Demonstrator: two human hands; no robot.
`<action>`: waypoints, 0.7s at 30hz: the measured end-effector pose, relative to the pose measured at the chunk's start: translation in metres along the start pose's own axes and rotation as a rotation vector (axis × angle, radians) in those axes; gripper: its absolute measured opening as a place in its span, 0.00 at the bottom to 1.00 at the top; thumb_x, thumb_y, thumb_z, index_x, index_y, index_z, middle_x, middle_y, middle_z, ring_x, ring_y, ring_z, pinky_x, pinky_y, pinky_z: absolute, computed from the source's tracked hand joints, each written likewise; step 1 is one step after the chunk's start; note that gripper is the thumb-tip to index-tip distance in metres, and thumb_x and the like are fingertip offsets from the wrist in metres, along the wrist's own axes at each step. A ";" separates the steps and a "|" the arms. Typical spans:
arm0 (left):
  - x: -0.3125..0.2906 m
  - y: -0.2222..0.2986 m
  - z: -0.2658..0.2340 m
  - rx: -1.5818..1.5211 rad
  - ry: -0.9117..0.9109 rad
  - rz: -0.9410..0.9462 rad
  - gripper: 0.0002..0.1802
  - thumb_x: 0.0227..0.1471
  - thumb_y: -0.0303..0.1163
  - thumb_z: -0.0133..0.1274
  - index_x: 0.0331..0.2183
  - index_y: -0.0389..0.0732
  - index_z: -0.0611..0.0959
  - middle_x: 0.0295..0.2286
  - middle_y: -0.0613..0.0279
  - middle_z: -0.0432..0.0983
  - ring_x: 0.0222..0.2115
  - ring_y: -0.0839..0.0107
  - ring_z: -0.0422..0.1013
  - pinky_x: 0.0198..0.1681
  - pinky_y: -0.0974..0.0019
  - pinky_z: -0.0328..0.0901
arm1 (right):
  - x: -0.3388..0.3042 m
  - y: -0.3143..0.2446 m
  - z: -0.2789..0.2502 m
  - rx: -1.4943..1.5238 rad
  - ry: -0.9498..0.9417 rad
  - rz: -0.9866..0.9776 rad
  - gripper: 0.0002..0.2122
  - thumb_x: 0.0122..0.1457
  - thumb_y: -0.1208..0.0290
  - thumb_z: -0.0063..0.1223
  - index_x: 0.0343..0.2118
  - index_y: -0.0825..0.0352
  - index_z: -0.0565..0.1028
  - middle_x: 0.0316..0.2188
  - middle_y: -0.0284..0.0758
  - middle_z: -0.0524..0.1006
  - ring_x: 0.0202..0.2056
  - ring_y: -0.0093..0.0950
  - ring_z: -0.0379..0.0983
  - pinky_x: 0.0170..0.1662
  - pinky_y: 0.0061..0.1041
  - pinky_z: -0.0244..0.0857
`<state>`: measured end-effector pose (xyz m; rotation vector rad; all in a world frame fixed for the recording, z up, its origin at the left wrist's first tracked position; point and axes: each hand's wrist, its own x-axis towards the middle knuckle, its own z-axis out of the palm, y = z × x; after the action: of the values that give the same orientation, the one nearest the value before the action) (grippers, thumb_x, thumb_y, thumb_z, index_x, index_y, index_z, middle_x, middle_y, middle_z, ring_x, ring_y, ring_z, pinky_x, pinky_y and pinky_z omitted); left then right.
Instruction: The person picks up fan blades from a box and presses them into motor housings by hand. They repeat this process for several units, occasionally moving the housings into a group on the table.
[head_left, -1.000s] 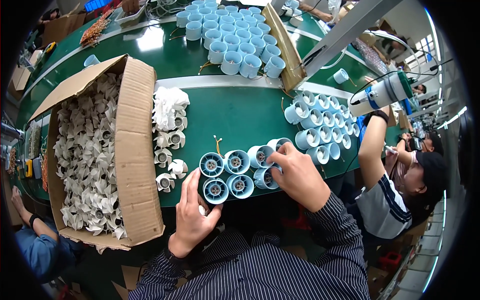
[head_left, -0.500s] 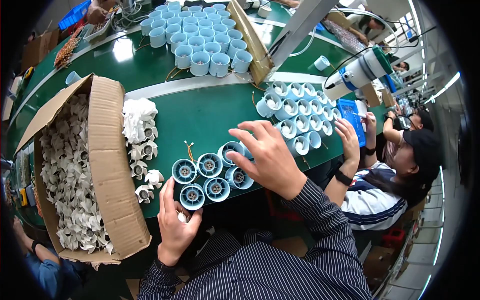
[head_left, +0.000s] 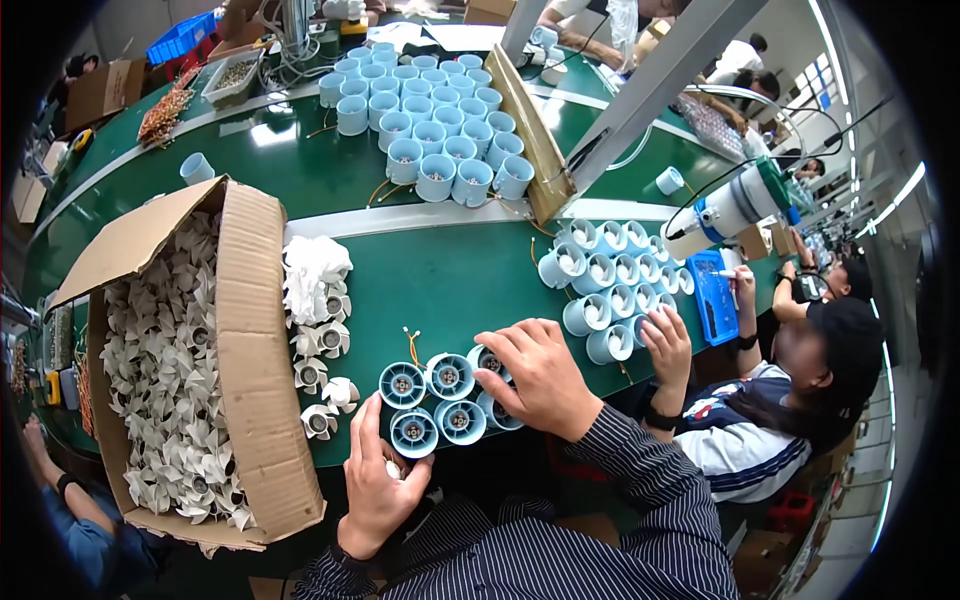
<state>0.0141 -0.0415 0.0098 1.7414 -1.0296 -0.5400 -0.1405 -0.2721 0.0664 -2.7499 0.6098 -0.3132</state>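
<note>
A small cluster of light-blue fan housings (head_left: 461,422) sits at the table's near edge, open sides up, showing spoked insides and round metal centres. My left hand (head_left: 385,490) lies against the cluster's left side, fingers stretched along it. Between its thumb and fingers shows part of a white fan wheel (head_left: 395,468), mostly hidden by the hand. Over the cluster's right end, my right hand (head_left: 545,385) is spread, thumb apart from the fingers, partly covering the housings there. Orange wires (head_left: 412,345) stick out behind the cluster.
On the left stands a cardboard box (head_left: 262,370) full of white fan wheels; several loose wheels (head_left: 320,375) lie beside it. Housings with white wheels (head_left: 605,285) stand at right, near a co-worker's hand (head_left: 665,350) and a blue tray (head_left: 712,300). More housings (head_left: 430,130) stand beyond the rail.
My right hand has come down from above onto the right end of the cluster. My left hand stays at the left side. The whole view has shifted, so everything sits lower in it.
</note>
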 end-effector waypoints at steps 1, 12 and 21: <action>0.001 0.001 0.000 -0.002 -0.005 -0.006 0.57 0.42 0.20 0.70 0.71 0.30 0.60 0.63 0.39 0.67 0.27 0.67 0.80 0.31 0.65 0.74 | 0.003 0.003 -0.003 -0.008 0.004 -0.006 0.20 0.68 0.56 0.59 0.56 0.64 0.79 0.49 0.39 0.82 0.53 0.39 0.75 0.62 0.41 0.61; 0.000 -0.002 -0.003 0.007 -0.008 -0.040 0.56 0.44 0.28 0.72 0.70 0.33 0.63 0.63 0.38 0.67 0.27 0.60 0.81 0.34 0.59 0.77 | 0.148 0.076 -0.063 -0.055 0.140 0.098 0.17 0.67 0.67 0.59 0.57 0.64 0.76 0.50 0.48 0.78 0.50 0.49 0.78 0.55 0.42 0.71; 0.002 0.000 -0.006 -0.024 -0.014 -0.020 0.54 0.46 0.27 0.72 0.70 0.33 0.63 0.63 0.38 0.67 0.29 0.57 0.81 0.32 0.59 0.77 | 0.250 0.132 -0.038 -0.376 -0.170 0.282 0.19 0.62 0.73 0.57 0.56 0.65 0.74 0.47 0.55 0.79 0.51 0.55 0.79 0.54 0.46 0.74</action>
<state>0.0196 -0.0395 0.0130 1.7309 -1.0130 -0.5759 0.0207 -0.5061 0.0932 -2.9384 1.0892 0.1116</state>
